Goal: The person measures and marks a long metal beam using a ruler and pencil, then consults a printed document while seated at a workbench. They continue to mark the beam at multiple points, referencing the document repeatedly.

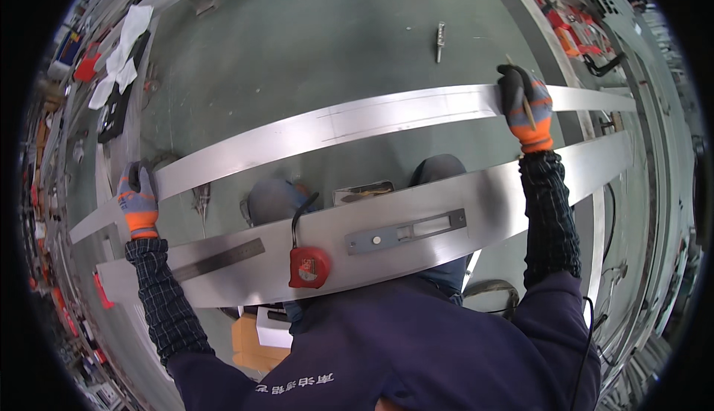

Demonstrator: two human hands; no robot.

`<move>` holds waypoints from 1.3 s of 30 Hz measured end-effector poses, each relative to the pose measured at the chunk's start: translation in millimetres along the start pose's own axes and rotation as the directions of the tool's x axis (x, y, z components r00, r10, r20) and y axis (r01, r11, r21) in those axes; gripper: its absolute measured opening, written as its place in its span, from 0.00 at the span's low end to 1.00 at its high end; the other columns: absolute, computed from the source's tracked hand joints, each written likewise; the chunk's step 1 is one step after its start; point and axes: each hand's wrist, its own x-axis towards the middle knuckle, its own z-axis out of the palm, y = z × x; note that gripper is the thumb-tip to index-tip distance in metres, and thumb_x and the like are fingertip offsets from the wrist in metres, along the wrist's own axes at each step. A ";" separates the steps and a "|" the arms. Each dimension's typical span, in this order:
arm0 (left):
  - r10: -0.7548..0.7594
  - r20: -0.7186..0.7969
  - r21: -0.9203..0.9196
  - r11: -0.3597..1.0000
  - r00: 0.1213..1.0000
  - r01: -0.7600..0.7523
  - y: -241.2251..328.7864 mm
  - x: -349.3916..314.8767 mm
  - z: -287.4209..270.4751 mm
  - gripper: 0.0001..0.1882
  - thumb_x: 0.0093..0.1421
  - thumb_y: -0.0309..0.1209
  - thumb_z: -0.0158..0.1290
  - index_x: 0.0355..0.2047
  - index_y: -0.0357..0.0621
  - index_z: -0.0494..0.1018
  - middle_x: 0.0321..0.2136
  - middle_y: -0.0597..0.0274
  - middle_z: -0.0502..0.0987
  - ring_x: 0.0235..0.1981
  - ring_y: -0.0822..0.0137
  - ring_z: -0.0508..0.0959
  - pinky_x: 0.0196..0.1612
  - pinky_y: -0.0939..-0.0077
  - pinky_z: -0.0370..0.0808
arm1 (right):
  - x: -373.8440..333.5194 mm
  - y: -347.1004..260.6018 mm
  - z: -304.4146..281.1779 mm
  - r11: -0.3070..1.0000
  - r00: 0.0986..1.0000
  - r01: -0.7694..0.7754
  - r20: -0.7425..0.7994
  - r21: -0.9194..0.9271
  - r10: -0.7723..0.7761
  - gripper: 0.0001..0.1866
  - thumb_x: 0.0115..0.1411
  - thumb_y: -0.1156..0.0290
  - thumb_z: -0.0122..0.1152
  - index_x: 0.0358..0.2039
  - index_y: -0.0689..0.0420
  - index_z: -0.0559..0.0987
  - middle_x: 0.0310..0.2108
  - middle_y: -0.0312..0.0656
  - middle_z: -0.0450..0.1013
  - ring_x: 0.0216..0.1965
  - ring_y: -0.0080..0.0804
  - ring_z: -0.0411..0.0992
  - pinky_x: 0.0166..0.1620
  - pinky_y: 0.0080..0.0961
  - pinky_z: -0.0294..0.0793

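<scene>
A long, flat metal strip [335,123] spans the far side of the near bar, between my two gloved hands. My left hand [137,199] is closed around the strip near its left end. Toward the other end, my right hand [525,106] grips it, with a thin pencil-like stick [530,113] tucked along the fingers. Closer to my body lies a wider metal bar [498,210]. On it rest a red tape measure [309,267] with a black strap, a grey slotted plate [405,231] and a dark flat steel strip like a ruler [223,258].
A drill-bit-like tool [440,42] lies on the green floor. Metal rails run along both sides. White paper or cloth [123,54] hangs at the left, red and orange items [569,31] sit at far right. Below me is an open cardboard box [256,344].
</scene>
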 end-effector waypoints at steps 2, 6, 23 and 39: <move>0.011 0.025 0.113 0.994 1.000 -0.014 -12.7 11.2 1.1 0.15 0.69 0.34 0.54 0.47 0.34 0.78 0.43 0.46 0.82 0.45 0.49 0.82 0.51 0.62 0.76 | 5.8 9.3 5.3 0.999 1.000 0.022 0.014 -0.030 -0.022 0.11 0.66 0.67 0.56 0.41 0.57 0.84 0.31 0.47 0.81 0.35 0.51 0.79 0.43 0.41 0.77; 0.194 0.117 0.458 0.860 0.974 -0.226 -20.5 29.1 7.3 0.16 0.70 0.37 0.53 0.48 0.35 0.78 0.43 0.45 0.83 0.46 0.47 0.82 0.51 0.62 0.76 | 15.3 17.6 10.4 0.992 0.996 -0.075 0.049 -0.102 0.080 0.13 0.68 0.63 0.54 0.42 0.54 0.84 0.35 0.48 0.81 0.38 0.52 0.79 0.45 0.41 0.77; 0.234 -0.068 0.447 0.876 0.970 -0.180 73.9 -1.3 -15.7 0.21 0.62 0.44 0.59 0.51 0.47 0.78 0.47 0.50 0.82 0.51 0.45 0.78 0.56 0.54 0.74 | 29.7 79.0 24.4 0.989 0.981 0.075 0.186 -0.131 -0.050 0.18 0.75 0.61 0.44 0.55 0.50 0.80 0.48 0.47 0.80 0.52 0.46 0.78 0.56 0.34 0.74; -0.286 -0.348 0.139 0.926 0.893 0.350 42.4 -255.5 -132.3 0.16 0.68 0.32 0.55 0.54 0.42 0.77 0.45 0.50 0.82 0.47 0.58 0.82 0.50 0.67 0.77 | 8.9 118.7 34.5 0.942 0.991 0.003 0.125 0.336 -0.047 0.20 0.76 0.65 0.45 0.64 0.58 0.72 0.56 0.46 0.75 0.56 0.33 0.74 0.61 0.27 0.71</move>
